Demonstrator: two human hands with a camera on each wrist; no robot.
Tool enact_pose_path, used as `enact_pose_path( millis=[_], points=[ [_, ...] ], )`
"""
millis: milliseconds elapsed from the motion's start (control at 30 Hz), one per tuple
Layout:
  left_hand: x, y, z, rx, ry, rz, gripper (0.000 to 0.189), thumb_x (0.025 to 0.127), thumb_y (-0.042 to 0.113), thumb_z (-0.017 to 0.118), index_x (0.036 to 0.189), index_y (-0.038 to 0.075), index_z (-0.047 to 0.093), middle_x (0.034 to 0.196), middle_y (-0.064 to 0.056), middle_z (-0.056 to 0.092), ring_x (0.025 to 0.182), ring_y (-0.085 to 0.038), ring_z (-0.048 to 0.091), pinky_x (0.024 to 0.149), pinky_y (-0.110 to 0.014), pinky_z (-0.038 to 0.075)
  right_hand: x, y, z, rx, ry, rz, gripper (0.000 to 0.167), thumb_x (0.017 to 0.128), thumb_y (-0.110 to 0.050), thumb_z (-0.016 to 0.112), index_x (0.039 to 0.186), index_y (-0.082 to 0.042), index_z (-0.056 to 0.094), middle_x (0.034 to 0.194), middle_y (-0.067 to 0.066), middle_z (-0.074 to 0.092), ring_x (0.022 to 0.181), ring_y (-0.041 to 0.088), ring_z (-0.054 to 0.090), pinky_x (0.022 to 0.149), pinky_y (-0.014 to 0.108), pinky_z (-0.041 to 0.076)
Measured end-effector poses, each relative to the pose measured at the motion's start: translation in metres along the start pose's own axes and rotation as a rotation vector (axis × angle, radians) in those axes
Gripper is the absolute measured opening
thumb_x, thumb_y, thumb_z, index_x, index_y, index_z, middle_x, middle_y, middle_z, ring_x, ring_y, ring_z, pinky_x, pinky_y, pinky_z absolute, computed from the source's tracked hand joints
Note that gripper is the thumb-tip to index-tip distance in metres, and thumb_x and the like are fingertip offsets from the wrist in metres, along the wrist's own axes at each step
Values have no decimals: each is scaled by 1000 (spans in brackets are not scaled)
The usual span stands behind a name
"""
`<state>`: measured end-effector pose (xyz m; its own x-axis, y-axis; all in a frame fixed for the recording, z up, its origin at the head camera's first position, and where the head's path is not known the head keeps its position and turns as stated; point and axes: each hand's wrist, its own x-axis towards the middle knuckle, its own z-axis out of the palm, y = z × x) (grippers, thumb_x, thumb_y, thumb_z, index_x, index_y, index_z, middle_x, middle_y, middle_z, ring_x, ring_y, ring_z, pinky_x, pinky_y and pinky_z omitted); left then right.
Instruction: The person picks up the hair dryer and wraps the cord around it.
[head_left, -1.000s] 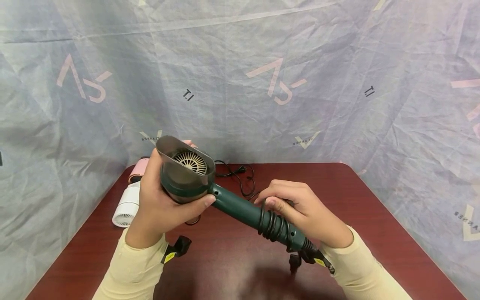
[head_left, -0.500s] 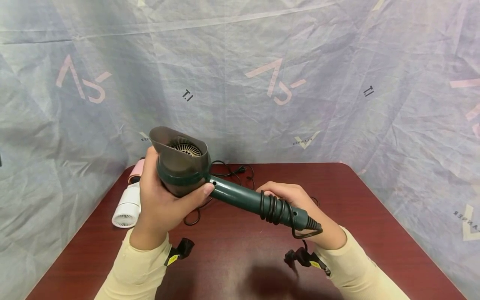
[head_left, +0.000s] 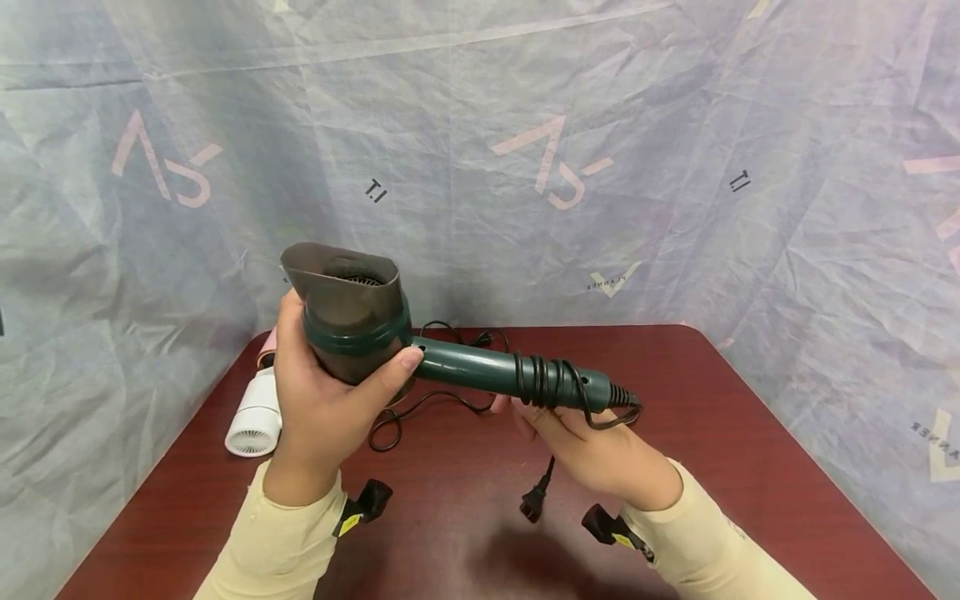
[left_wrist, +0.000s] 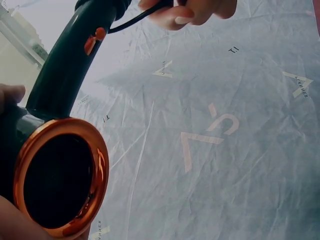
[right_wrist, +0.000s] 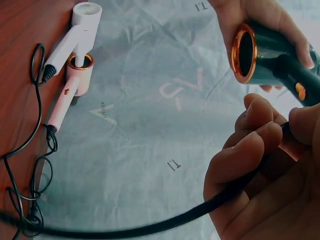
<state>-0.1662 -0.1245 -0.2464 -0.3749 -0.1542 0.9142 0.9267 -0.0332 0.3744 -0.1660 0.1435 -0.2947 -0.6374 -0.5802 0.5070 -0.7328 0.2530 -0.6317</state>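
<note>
My left hand [head_left: 322,400] grips the barrel of a dark green hair dryer [head_left: 465,367], thumb along the base of its handle. Its smoky concentrator nozzle [head_left: 345,304] points up. The handle extends right, almost level, with a black power cord [head_left: 542,382] wound round its end. Below the handle is my right hand [head_left: 600,454]; in the right wrist view, its fingers curl round a stretch of that cord [right_wrist: 165,227]. The plug [head_left: 534,500] dangles beneath. A copper-coloured rear ring [left_wrist: 102,160] and copper switch [left_wrist: 90,44] show in the left wrist view.
On the dark red table [head_left: 750,500], a white hair dryer [head_left: 255,412] and a pink hair dryer [right_wrist: 75,95] lie at the left. Their black cords [head_left: 442,396] trail behind the hands. A grey printed sheet [head_left: 480,167] encloses the back and sides.
The green hair dryer has risen and shifted left, its handle swinging closer to level. My right hand has dropped from behind the handle to beneath it, and the plug now hangs below.
</note>
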Motion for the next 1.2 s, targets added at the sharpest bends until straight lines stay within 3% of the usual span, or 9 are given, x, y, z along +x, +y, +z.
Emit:
enact_pose_path(
  millis=[200, 333, 567, 700, 767, 867, 1000, 1067, 1200],
  points=[
    [1, 2, 4, -62, 22, -6, 73, 70, -9, 83, 132, -16, 46, 115, -14, 65, 97, -26, 63, 87, -34, 54, 3, 1, 1, -60, 1, -23, 26, 111, -11, 45, 116, -29, 64, 82, -8, 55, 69, 7, 52, 64, 24, 50],
    [-1, -2, 3, -93, 38, -18, 75, 71, -11, 83, 136, -13, 45, 117, -17, 63, 98, -27, 63, 87, -34, 55, 4, 0, 0, -91, 4, -24, 24, 111, -15, 46, 115, -30, 64, 76, -7, 54, 68, 5, 52, 64, 23, 48],
    [-4, -2, 3, -118, 46, -80, 75, 72, -15, 79, 139, -8, 46, 121, -19, 63, 100, -27, 63, 88, -32, 56, -2, -2, 0, -153, -15, 74, 23, 113, -29, 43, 112, -37, 65, 74, -10, 54, 74, 4, 55, 71, 24, 50],
    [-3, 3, 8, -119, 76, -51, 70, 72, -15, 78, 135, -11, 46, 117, -18, 64, 97, -26, 64, 87, -32, 55, -5, -2, 2, -182, -34, 115, 24, 112, -36, 41, 110, -39, 65, 79, -16, 58, 77, 2, 57, 74, 24, 51],
    [-3, 6, 9, -123, 92, -30, 69, 72, -15, 78, 133, -12, 46, 115, -18, 65, 95, -26, 63, 87, -32, 55, -5, -2, 4, -180, -38, 90, 23, 112, -34, 42, 109, -36, 65, 86, -19, 62, 73, 1, 58, 70, 23, 53],
    [0, 10, 11, -144, 114, -6, 68, 71, -16, 77, 131, -12, 46, 113, -19, 65, 93, -27, 62, 85, -34, 54, -5, -2, 8, -175, -44, 43, 23, 112, -30, 44, 97, -32, 62, 97, -21, 67, 68, 0, 59, 65, 22, 53],
    [2, 13, 13, -154, 132, 3, 69, 70, -18, 76, 132, -12, 46, 113, -19, 64, 91, -27, 61, 83, -33, 54, -7, -6, 11, -211, -54, 7, 25, 111, -28, 47, 88, -29, 58, 80, -21, 59, 63, -3, 50, 61, 19, 48],
    [1, 14, 13, -144, 137, 0, 69, 70, -18, 77, 132, -12, 46, 114, -19, 64, 92, -27, 61, 83, -33, 54, -9, -10, 12, -254, -60, -19, 22, 111, -28, 48, 93, -29, 60, 72, -19, 49, 62, -5, 45, 60, 18, 45],
    [1, 13, 15, -104, 130, 6, 71, 72, -16, 78, 135, -10, 46, 118, -19, 63, 97, -29, 61, 86, -33, 54, -12, -18, 8, -363, -59, -74, 21, 110, -28, 51, 90, -26, 55, 70, -16, 40, 62, -4, 36, 59, 16, 39]
  ],
)
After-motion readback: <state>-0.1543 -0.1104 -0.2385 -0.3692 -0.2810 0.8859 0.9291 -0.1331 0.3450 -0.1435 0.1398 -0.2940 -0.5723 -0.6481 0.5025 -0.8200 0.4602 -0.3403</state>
